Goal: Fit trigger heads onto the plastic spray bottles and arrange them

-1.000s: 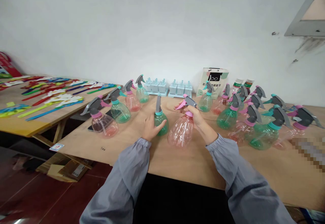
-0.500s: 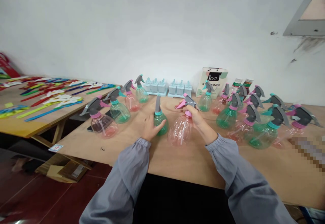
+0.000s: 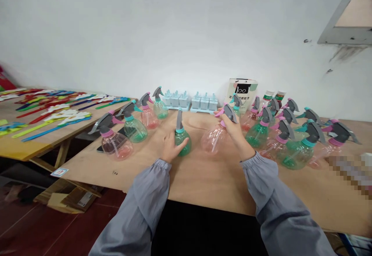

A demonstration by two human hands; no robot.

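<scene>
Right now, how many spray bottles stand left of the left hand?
4: the front pink bottle, the green bottle behind it, then another pink bottle, and the rearmost green bottle. None seems hidden.

The one view looks from the person's head, above and behind the fingers (image 3: 167, 136), facing forward and tilted down. It is within arm's length of them: the left hand (image 3: 172, 147) and right hand (image 3: 236, 134) sit just below mid-picture, their sleeves (image 3: 136, 209) running in from the bottom edge. The wide view takes in table (image 3: 203, 184) all around the fingers, wall (image 3: 174, 31) beyond them, and floor (image 3: 69, 234) below and left of them.
</scene>
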